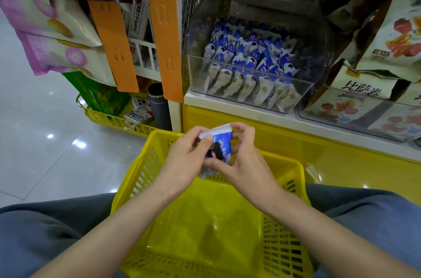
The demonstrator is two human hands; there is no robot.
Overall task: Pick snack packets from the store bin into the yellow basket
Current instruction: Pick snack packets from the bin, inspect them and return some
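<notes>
Above the far rim of the yellow basket [159, 164], left hand [186, 159] and right hand [245, 159] pinch one blue snack packet [219, 141] between curled fingers; likely light, crinkly, slippery film, best held by its crimped ends.
</notes>
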